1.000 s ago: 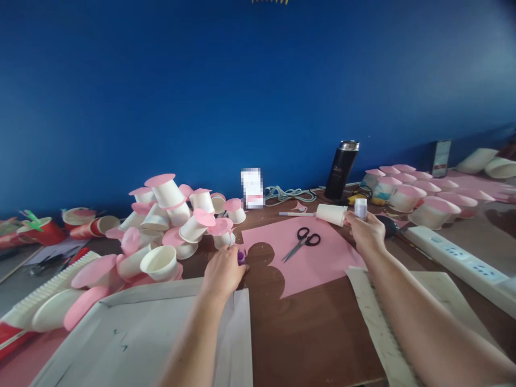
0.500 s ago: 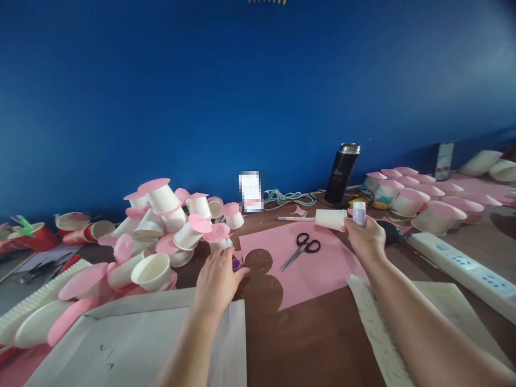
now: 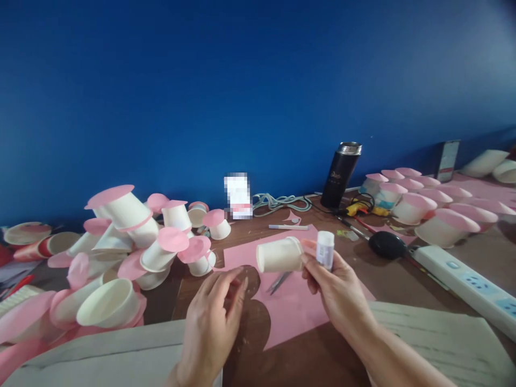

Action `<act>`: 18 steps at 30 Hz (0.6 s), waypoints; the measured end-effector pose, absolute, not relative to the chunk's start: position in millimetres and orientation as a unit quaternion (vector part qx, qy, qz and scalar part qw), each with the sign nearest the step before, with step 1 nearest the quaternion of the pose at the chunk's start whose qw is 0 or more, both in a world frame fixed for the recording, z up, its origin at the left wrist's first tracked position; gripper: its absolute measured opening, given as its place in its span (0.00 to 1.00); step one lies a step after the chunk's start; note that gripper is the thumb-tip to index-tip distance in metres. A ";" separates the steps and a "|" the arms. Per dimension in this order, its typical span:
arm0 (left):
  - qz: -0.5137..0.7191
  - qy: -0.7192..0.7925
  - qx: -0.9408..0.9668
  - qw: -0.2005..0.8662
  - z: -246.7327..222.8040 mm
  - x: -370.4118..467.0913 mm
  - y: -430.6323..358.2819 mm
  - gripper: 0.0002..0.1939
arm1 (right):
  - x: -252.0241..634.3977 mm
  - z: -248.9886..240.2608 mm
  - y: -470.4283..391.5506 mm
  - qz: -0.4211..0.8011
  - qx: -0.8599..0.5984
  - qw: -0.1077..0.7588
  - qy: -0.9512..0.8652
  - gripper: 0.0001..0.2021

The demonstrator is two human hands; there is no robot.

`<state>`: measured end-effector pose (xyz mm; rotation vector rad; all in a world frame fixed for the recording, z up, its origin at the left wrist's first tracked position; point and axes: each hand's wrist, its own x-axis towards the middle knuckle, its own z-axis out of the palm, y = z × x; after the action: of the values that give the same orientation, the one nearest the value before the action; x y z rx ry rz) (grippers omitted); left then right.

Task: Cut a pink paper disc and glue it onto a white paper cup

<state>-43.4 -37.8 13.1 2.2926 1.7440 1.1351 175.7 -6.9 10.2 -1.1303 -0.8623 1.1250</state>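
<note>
My right hand (image 3: 332, 277) grips a white paper cup (image 3: 280, 255), lying sideways with its end pointing left, together with an upright white glue stick (image 3: 325, 251). My left hand (image 3: 213, 317) is left of the cup and apart from it. Its fingers are loosely curled with the thumb a little away from them, and nothing shows in them. Beneath the cup lies a sheet of pink paper (image 3: 298, 317) with rounded cut-outs along its left side. Scissors (image 3: 278, 282) rest on that sheet, their handles hidden behind the cup.
Several white cups with pink discs (image 3: 161, 250) are heaped at left; more pink-topped cups (image 3: 415, 207) stand at right. A black flask (image 3: 341, 174), a marker (image 3: 288, 227), a coiled cable (image 3: 282, 202), a black rubber bulb (image 3: 387, 244) and a power strip (image 3: 463, 277) surround the sheet.
My right hand has brought the cup and glue stick left and nearer, over the scissors. My left hand has drawn back from the purple cap, which no longer shows. The view has shifted slightly.
</note>
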 end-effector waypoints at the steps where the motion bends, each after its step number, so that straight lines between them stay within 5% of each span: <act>1: 0.371 0.563 0.738 0.039 11.8 -42.2 -37.9 0.12 | 173.7 8.9 -8.6 0.504 -0.490 0.607 -0.372 0.17; 18: 0.382 0.556 0.717 0.175 15.4 -34.5 -40.8 0.07 | 164.4 9.5 -18.6 0.534 -0.488 0.567 -0.394 0.21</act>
<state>-34.5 -40.8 15.4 2.0305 1.5760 1.0820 164.4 -18.6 9.5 -1.1470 -0.9251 1.2552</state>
